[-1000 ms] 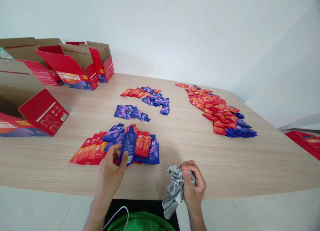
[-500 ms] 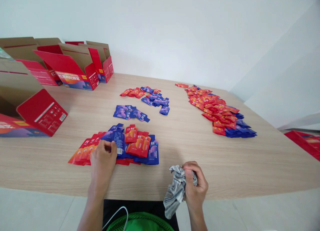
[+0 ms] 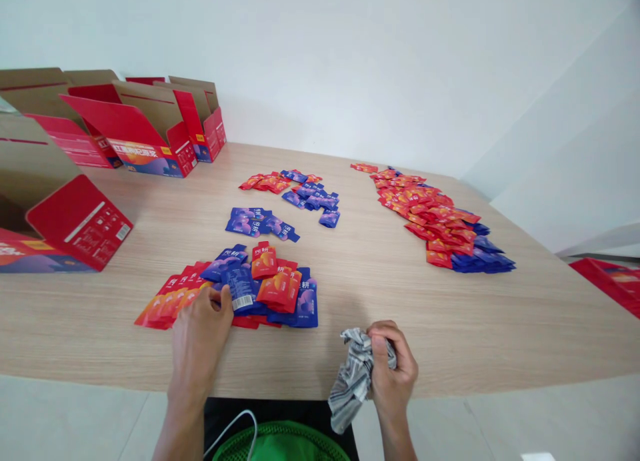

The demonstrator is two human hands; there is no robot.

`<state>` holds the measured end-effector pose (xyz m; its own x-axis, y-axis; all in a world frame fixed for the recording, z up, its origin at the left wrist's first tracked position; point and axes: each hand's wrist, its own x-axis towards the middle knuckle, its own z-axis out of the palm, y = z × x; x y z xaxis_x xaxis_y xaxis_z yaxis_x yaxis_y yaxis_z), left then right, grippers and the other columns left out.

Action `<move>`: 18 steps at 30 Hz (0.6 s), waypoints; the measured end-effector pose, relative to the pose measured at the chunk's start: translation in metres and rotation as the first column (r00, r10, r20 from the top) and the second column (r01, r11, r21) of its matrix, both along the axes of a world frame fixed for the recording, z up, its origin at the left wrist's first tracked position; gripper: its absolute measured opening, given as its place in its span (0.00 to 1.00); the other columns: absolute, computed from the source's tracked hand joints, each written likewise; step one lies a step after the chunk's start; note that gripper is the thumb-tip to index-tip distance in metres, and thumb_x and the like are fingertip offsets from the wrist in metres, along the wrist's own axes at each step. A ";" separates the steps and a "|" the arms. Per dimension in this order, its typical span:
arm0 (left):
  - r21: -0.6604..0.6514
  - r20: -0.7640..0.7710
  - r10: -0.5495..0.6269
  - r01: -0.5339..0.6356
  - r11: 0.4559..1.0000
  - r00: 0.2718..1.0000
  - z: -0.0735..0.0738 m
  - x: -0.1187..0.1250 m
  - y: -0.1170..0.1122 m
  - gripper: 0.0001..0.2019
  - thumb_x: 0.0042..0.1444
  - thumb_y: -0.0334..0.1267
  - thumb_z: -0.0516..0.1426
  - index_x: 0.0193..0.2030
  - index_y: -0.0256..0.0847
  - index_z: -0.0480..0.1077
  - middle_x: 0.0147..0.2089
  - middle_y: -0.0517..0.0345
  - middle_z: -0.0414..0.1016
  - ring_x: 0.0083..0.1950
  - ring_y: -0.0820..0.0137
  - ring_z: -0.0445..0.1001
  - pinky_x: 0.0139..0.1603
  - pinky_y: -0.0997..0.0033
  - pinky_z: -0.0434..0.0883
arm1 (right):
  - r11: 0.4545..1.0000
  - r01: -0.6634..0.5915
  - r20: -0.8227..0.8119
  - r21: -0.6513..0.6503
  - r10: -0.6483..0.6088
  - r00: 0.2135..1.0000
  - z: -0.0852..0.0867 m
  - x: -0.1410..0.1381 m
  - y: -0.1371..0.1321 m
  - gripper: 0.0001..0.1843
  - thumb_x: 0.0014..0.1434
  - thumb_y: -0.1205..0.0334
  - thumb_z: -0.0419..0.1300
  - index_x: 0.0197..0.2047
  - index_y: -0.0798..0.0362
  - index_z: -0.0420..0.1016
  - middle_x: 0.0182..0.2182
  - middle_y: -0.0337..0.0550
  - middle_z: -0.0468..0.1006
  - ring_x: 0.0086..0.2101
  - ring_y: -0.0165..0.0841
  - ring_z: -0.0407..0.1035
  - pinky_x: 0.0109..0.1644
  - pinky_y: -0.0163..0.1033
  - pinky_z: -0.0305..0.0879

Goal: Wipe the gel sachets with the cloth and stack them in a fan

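Observation:
A fanned pile of red and blue sachets [image 3: 270,291] lies near the front edge of the wooden table [image 3: 380,281]. My left hand [image 3: 197,338] rests on the pile's left part, thumb and fingers pinching the lower edge of a blue sachet [image 3: 241,289] that lies on the pile. My right hand [image 3: 393,368] is closed round a crumpled grey striped cloth [image 3: 353,378] at the table's front edge; the cloth hangs down past the edge.
Smaller sachet groups lie mid-table: a blue group [image 3: 260,224] and a mixed group [image 3: 295,188]. A long heap of red and blue sachets [image 3: 440,224] runs along the right. Open red cardboard boxes [image 3: 145,131] stand at the back left, one box [image 3: 55,214] nearer left.
My left hand has laid the blue sachet, held upright a second ago, flat on the pile and shifted left. The right hand has stayed put with the cloth.

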<state>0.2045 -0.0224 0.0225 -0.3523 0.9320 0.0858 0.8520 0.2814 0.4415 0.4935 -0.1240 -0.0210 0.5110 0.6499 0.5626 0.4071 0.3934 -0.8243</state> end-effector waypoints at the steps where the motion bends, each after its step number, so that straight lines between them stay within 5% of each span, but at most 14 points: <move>1: -0.030 0.007 0.003 -0.002 1.000 1.000 0.002 0.000 0.000 0.18 0.70 0.53 0.52 0.31 0.48 0.70 0.31 0.49 0.82 0.36 0.50 0.82 0.33 0.62 0.64 | 1.000 0.000 0.008 -0.004 0.000 1.000 0.001 0.000 0.000 0.13 0.72 0.57 0.65 0.35 0.51 0.80 0.31 0.40 0.78 0.33 0.35 0.73 0.38 0.37 0.68; 6: -0.163 0.022 0.018 -0.014 0.987 1.000 0.006 -0.002 0.002 0.22 0.64 0.61 0.54 0.26 0.50 0.69 0.31 0.45 0.82 0.40 0.44 0.83 0.34 0.59 0.65 | 0.999 0.024 0.025 -0.031 -0.023 0.999 0.000 0.001 0.001 0.13 0.72 0.56 0.65 0.35 0.52 0.80 0.31 0.41 0.79 0.33 0.36 0.74 0.38 0.37 0.69; 13: -0.177 0.153 -0.040 0.067 0.982 0.987 0.001 -0.004 -0.001 0.21 0.58 0.60 0.54 0.21 0.51 0.64 0.23 0.53 0.76 0.34 0.51 0.80 0.34 0.62 0.64 | 1.000 0.012 0.015 -0.029 -0.012 1.000 -0.002 0.003 0.001 0.13 0.72 0.56 0.65 0.35 0.51 0.80 0.31 0.40 0.79 0.33 0.35 0.74 0.37 0.37 0.69; 18: -0.039 0.208 -0.086 0.096 0.995 0.974 0.009 -0.002 0.000 0.15 0.57 0.52 0.52 0.23 0.50 0.63 0.24 0.56 0.78 0.32 0.57 0.80 0.36 0.63 0.65 | 0.999 -0.001 -0.013 -0.038 0.001 1.000 -0.005 0.002 0.001 0.14 0.73 0.55 0.65 0.35 0.51 0.80 0.30 0.40 0.78 0.32 0.35 0.73 0.37 0.37 0.69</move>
